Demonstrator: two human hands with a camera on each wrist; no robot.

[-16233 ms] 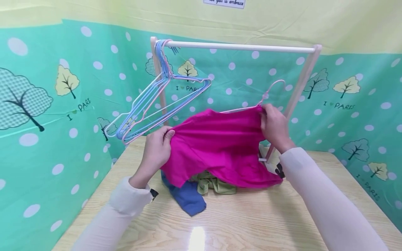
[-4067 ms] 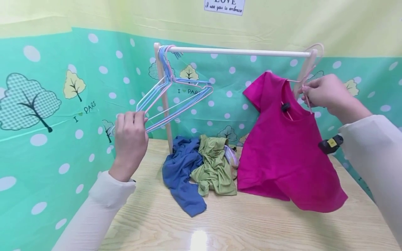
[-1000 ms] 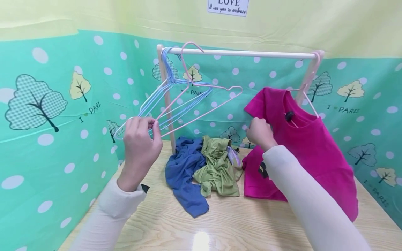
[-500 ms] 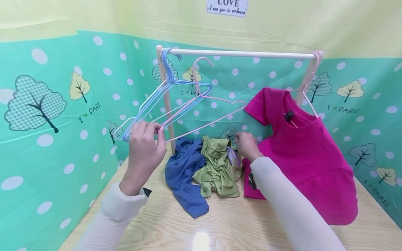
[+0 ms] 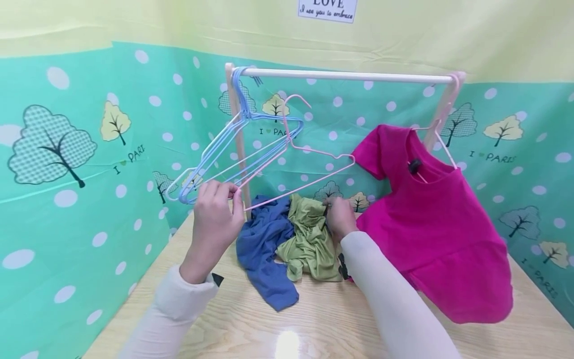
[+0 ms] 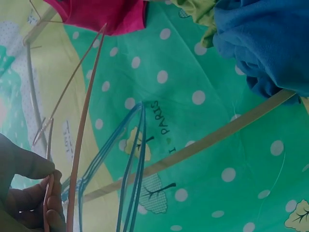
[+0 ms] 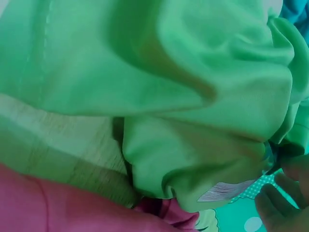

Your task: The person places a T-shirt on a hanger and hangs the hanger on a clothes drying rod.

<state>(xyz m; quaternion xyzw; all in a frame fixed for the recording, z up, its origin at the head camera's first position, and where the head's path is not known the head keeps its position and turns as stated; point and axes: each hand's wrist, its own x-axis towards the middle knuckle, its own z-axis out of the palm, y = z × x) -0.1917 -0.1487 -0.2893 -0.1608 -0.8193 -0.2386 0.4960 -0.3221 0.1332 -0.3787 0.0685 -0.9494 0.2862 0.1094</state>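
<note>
My left hand (image 5: 217, 212) pinches the lower left part of a bare pink hanger (image 5: 309, 150), held in front of the rack with its hook below the rail. The left wrist view shows thumb and fingers (image 6: 34, 169) on the pink wire. My right hand (image 5: 341, 217) is at the upper right edge of a crumpled green garment (image 5: 309, 244) on the table. In the right wrist view, its fingers (image 7: 277, 200) lie beside the cloth edge; whether they grip it cannot be told. A magenta short-sleeved top (image 5: 448, 234) hangs on another pink hanger at right.
A rack with a white rail (image 5: 345, 76) stands on the wooden table (image 5: 323, 324). Several blue and white hangers (image 5: 244, 99) hang at its left end. A crumpled blue garment (image 5: 264, 249) lies left of the green one. Patterned cloth walls enclose the back and sides.
The magenta top went onto a hanger and onto the rail's right end. My left hand took a pink hanger off the rail and lowered it rightward. My right hand moved left to the green garment.
</note>
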